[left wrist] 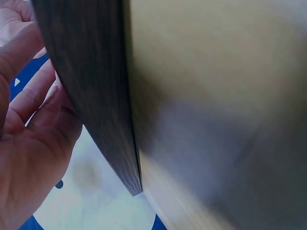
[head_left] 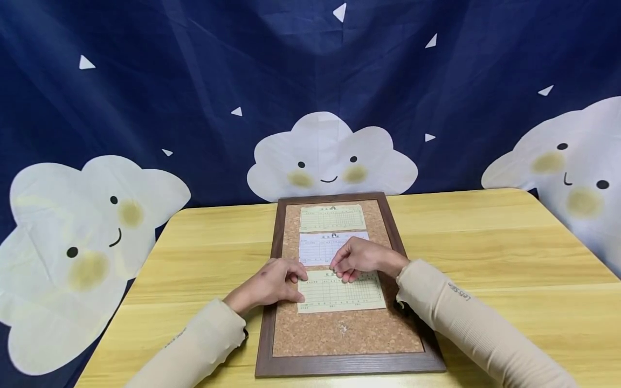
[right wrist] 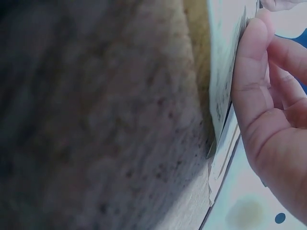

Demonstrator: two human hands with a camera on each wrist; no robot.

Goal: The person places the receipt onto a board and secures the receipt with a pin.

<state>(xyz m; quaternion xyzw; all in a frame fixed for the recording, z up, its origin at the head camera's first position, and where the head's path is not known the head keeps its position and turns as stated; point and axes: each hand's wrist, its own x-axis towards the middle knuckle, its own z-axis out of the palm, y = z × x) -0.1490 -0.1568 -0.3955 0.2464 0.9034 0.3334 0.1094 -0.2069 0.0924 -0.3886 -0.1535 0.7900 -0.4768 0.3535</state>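
Observation:
A framed cork board [head_left: 310, 337] lies on the table with three printed paper slips on it, one above another. My left hand [head_left: 274, 283] rests at the left edge of the lowest, pale green slip [head_left: 339, 296], thumb and fingertips on its border. My right hand [head_left: 361, 256] pinches a small silver thumbtack [head_left: 333, 271] at that slip's top edge, mostly hidden by the fingers. Above it are a white slip [head_left: 312, 250] and another pale green slip [head_left: 315, 220], each with a silver tack near its top middle. In the right wrist view, my fingertips [right wrist: 254, 36] are close against the paper.
Several small shiny tacks [head_left: 343, 328] sit together on the cork below the lowest slip. A dark brown wooden frame [head_left: 349, 364] borders the board. The wood-grain table [head_left: 485, 237] extends to both sides, and a blue cloth [head_left: 208, 64] with clouds hangs behind.

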